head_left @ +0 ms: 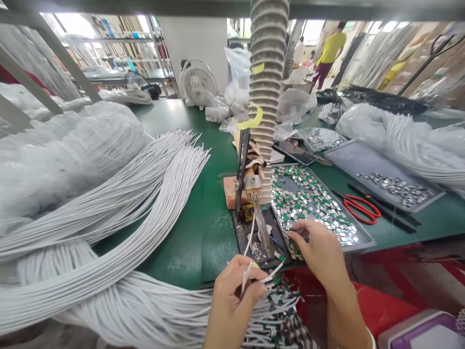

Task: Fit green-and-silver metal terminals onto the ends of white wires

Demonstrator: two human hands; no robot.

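My left hand [238, 293] pinches thin white cables [273, 274] at the front edge of the bench. One of their ends points right, close to a small green circuit board [279, 257]. My right hand [319, 249] is closed at the near left corner of a tray [366, 244] of small green-and-silver connector boards [308, 196]; whatever its fingertips grip is hidden. Between and beyond my hands stands a soldering fixture [253, 182] with a metal bracket, its tip pointing down over a dark, solder-littered base [256, 249]. Below my left hand hang several cables with green boards on their ends [286, 303].
Large bundles of white cable [156, 213] cover the left side. A ribbed extraction hose [267, 87] drops behind the fixture, beside a brick [230, 191]. Red-handled scissors [363, 208], tweezers and a second tray [381, 169] lie right. A fan [198, 82] stands behind.
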